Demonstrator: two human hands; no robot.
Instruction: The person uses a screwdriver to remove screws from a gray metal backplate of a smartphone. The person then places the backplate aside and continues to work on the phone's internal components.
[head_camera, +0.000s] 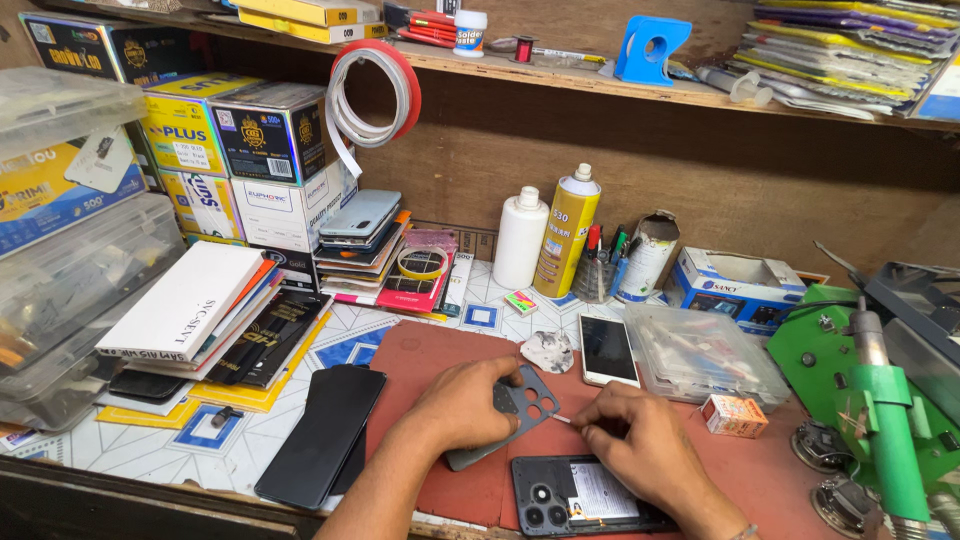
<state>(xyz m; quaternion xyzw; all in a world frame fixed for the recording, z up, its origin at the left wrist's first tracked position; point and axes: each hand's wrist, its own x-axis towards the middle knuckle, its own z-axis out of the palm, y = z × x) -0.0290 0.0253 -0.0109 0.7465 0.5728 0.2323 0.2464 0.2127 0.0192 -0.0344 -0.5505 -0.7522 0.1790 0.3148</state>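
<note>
Both forearms reach in from the bottom edge over the red mat (430, 350) on the table (300, 400). The left hand (462, 405) lies knuckles up, its fingers curled and clamped on a grey phone back cover (520, 410) that tilts up off the mat, camera holes toward the right. The right hand (630, 440) sits just beside it, fingers pinched together on a thin metal tool (562, 419) whose tip touches the cover's edge. Directly below the right hand an opened phone (570, 497) lies flat on the mat, partly hidden by the wrist. Near the hands, farther back, rest a white phone (608, 350) and a crumpled rag (548, 351). A black screen panel (325, 430) lies to the left. To the right stand a clear plastic box (700, 350), a small orange box (733, 415) and a green heat tool (885, 420).
</note>
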